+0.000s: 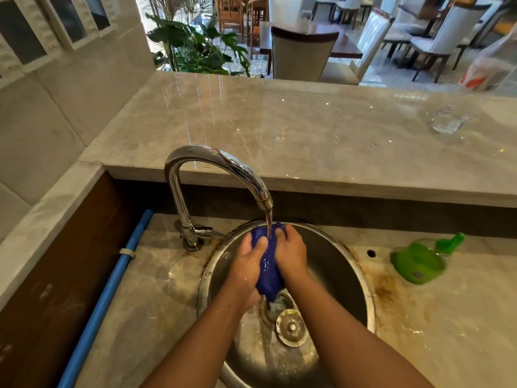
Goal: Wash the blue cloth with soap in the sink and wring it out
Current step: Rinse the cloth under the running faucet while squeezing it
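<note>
Blue cloth (269, 271) under tap (223, 161), left hand (246, 266) and right hand (292, 254) fingers gripping it, steel sink (333, 264), stained marble counter (447, 317), dining chairs (302, 54)

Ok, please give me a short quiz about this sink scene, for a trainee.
1. True or false: water from the tap runs onto the blue cloth.
2. Which hand grips the cloth? A) left only B) right only C) both
3. Fill in: the green bottle sits on the counter to the ___ of the sink.
Key: 1 true. 2 C, the left hand and the right hand. 3 right.
</note>
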A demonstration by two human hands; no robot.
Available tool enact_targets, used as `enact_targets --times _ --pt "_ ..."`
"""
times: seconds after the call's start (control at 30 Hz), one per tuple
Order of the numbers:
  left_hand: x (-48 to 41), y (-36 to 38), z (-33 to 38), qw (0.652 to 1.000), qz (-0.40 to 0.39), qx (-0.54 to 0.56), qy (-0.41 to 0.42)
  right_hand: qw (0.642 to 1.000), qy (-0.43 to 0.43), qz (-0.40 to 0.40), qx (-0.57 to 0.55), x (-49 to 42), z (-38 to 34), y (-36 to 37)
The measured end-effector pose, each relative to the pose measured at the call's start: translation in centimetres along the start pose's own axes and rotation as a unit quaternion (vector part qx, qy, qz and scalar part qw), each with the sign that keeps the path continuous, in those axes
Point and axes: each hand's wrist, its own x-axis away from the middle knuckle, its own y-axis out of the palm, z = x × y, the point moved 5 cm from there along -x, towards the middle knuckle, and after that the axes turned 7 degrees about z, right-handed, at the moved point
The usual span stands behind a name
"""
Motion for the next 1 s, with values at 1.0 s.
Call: enact_targets --times 1.0 --pt "-1.0 -3.7 2.2 0.992 0.113 -0.058 -0.025 0.957 0.101 -0.017 -0.273 2.5 -1.6 -1.6"
